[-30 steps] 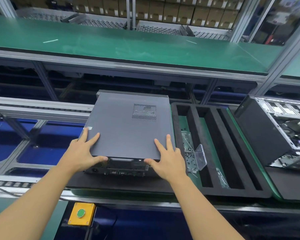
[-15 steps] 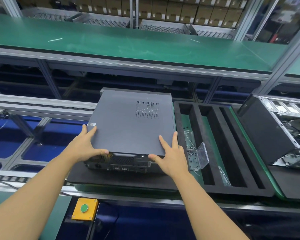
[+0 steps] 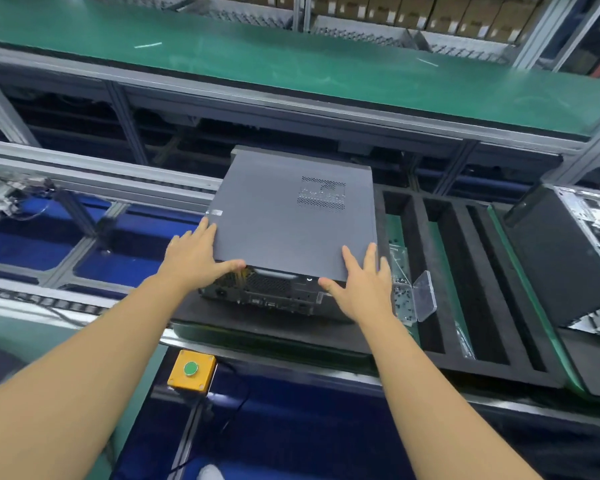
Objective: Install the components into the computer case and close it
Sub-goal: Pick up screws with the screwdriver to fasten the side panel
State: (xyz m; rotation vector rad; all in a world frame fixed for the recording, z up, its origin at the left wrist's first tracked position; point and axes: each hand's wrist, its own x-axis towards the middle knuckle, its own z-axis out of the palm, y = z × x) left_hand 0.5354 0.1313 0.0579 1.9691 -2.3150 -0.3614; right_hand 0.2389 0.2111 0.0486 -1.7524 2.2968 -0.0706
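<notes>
Green matting covers the long shelf (image 3: 326, 71) beyond both hands, with stacked cardboard cartons (image 3: 413, 8) behind it. Below and nearer, a black foam tray (image 3: 257, 329) sits on the conveyor frame and carries the computer case (image 3: 267, 294), which lies flat with its port side facing the person. A grey cover panel (image 3: 284, 223) rests on top of the case, and its vent grille (image 3: 321, 197) lies beyond the right hand.

The left hand (image 3: 196, 258) is at the panel's near left corner, fingers straight along the side edge and thumb stretched along the near edge. The right hand (image 3: 362, 285) is at the near right corner, fingers spread flat on the panel, with its thumb at the near edge. Neither hand curls round anything. The panel seems to overhang the case slightly at the near side, though blur makes this uncertain.

Just right of the right hand stands an open clear plastic box (image 3: 423, 296) in a tray slot. Farther right sits a second case (image 3: 551, 258), its inside exposed. Under the left forearm is a yellow button box (image 3: 192, 370).
</notes>
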